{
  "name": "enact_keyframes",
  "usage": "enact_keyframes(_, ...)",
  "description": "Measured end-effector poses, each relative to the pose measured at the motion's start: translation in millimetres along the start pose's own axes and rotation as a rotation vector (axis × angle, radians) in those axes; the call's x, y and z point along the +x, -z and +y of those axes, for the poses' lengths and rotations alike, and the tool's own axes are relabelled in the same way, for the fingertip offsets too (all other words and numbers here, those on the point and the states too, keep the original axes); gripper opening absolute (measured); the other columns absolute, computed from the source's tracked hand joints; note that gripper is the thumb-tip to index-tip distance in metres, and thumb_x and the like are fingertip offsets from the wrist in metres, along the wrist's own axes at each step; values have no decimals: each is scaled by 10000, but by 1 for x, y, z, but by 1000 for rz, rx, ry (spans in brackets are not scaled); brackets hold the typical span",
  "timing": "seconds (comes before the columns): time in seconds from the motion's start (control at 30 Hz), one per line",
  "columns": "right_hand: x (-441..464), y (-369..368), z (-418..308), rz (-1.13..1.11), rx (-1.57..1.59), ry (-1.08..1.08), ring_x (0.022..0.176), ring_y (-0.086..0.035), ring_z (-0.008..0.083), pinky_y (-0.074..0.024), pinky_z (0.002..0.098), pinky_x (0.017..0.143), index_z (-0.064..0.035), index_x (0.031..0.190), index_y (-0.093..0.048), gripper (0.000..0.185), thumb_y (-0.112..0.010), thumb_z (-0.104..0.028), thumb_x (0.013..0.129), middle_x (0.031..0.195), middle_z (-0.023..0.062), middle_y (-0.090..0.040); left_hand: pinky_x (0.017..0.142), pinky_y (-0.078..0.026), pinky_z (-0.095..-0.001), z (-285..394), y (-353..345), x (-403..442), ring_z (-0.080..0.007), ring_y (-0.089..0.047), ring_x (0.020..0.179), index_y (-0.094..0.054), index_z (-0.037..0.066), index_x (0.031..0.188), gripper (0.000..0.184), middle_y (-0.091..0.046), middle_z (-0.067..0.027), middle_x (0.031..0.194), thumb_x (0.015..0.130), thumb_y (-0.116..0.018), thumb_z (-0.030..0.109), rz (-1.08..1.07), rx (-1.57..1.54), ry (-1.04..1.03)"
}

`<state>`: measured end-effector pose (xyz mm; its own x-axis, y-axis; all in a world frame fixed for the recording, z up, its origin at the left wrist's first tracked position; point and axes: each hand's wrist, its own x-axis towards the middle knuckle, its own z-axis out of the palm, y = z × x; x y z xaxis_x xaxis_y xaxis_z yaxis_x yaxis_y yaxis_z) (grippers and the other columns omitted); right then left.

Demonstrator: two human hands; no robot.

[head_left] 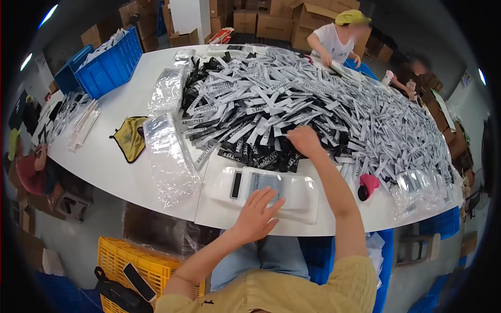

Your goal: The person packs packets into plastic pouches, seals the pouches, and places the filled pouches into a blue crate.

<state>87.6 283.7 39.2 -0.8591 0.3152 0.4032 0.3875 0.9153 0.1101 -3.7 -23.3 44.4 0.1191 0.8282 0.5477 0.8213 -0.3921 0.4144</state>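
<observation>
My left hand (257,215), fingers spread, hovers at the front edge of a glossy white plastic tray (301,197). A grey-blue printed packet (267,183) lies on the tray, partly under my fingertips, with a narrow black piece (236,184) to its left. My right hand (304,141) reaches to the near side of a big heap of slim printed packets (271,94), its fingers bent down among black ones (284,156). What those fingers pinch, if anything, is too small to make out. Many packets in the heap are silver-grey and read ABOUTYES.
Clear plastic bags (169,156) lie left of the tray, more bags (420,193) at right. A yellow cloth (129,138), a pink roll-like object (368,186) and a blue crate (109,62) are on the table. A co-worker (339,39) is across it; a yellow crate (135,261) stands below.
</observation>
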Motion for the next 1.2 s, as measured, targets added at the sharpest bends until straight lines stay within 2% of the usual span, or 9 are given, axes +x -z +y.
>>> enact_keyframes(0.13, -16, 23, 0, 618, 370, -214, 632, -575, 330, -451, 387, 565, -38, 756, -615, 168, -591, -199, 794, 650, 142, -581, 1004, -280, -491, -26, -33, -10, -331, -398, 1204, -527, 101, 1176, 526, -455, -153, 1257, 708, -683, 284, -145, 155, -19)
enact_keyframes(0.2, -24, 56, -13, 356, 423, -760, 669, -592, 320, -466, 351, 599, -35, 816, -653, 191, -619, -222, 799, 708, 151, -615, 995, -291, -482, -29, -34, -11, -315, -406, 1200, -544, 108, 1147, 503, -469, -140, 1246, 701, -688, 291, -122, 154, -20)
enact_keyframes(0.33, -15, 21, -29, 354, 273, -346, 718, -622, 305, -487, 381, 637, -56, 849, -661, 191, -607, -231, 793, 706, 146, -606, 978, -305, -467, -30, -39, -13, -293, -428, 1179, -574, 117, 1085, 442, -502, -115, 1206, 692, -690, 285, -54, 167, -31)
enact_keyframes(0.43, 0, -8, -25, -135, -115, -315, 748, -618, 318, -494, 407, 652, -74, 795, -633, 173, -612, -244, 770, 732, 143, -613, 949, -329, -476, -28, -38, -13, -291, -442, 1140, -591, 103, 1025, 401, -523, -106, 1151, 676, -699, 268, -7, 190, -50)
enact_keyframes(0.67, -55, 46, -23, -40, 404, -529, 714, -596, 318, -480, 421, 664, -30, 786, -610, 297, -653, -321, 743, 732, 152, -603, 889, -371, -433, -31, -37, -20, -233, -526, 998, -609, 116, 969, 255, -583, -53, 1020, 734, -653, 203, 118, 183, 26)
enact_keyframes(0.8, -121, 71, -50, 286, 1164, -872, 561, -542, 122, -457, 268, 542, -9, 816, -500, 195, -628, -156, 801, 649, 50, -535, 754, -423, -419, -34, -36, -9, -285, -582, 817, -610, 85, 973, 188, -619, -94, 849, 807, -582, 168, 166, 84, 194)
enact_keyframes(0.93, -187, 63, -103, 750, 1038, -884, 536, -532, 87, -431, 226, 504, -25, 846, -490, 119, -576, -107, 854, 634, 24, -533, 616, -441, -416, -27, -11, 13, -354, -567, 690, -607, 44, 977, 195, -607, -154, 773, 844, -539, 171, -107, -28, 388)
enact_keyframes(1.0, -216, 43, -128, 509, 1089, -952, 525, -502, 83, -415, 239, 501, -12, 800, -506, 135, -579, -113, 851, 598, 26, -535, 591, -438, -410, -38, -11, 23, -344, -566, 670, -615, 48, 970, 191, -598, -156, 763, 837, -544, 165, -96, -9, 423)
enact_keyframes(1.2, -205, 69, -136, 565, 793, -749, 507, -417, 95, -363, 280, 474, 10, 699, -489, 214, -572, -125, 843, 544, 33, -486, 586, -439, -404, -7, -16, 28, -303, -559, 665, -610, 96, 1062, 279, -574, -114, 730, 795, -544, 142, 214, 33, 196)
